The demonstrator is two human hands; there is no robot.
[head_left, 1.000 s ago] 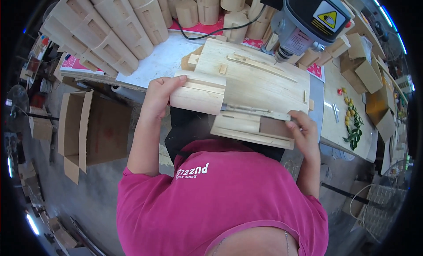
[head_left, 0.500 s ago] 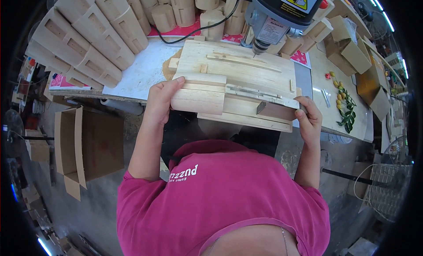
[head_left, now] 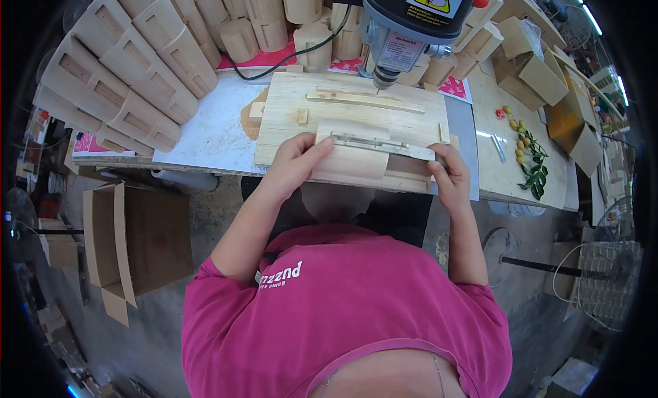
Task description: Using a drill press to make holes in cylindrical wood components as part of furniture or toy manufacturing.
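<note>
A pale, rounded wooden block (head_left: 353, 165) lies near the front edge of a flat wooden board (head_left: 284, 100). My left hand (head_left: 296, 163) is closed on the block's left end, thumb on top. Across the block runs a narrow, light-coloured notched strip (head_left: 373, 145), overlapping much of its length. At the strip's right end, my right hand (head_left: 450, 175) pinches it between thumb and fingers. A darker wooden piece (head_left: 411, 166) shows below the strip, right of the block. The block's underside is hidden.
A bench drill (head_left: 411, 17) stands behind the board, its bit above thin wooden battens (head_left: 367, 102). Stacked rounded wooden blocks (head_left: 113, 76) fill the back left. Fruit with leaves (head_left: 526, 151) lies at right. An open cardboard box (head_left: 154, 233) stands below left.
My left hand has slid the block rightward, so the strip now lies over it rather than beyond its end. My right hand keeps its pinch on the strip. The whole view has shifted slightly.
</note>
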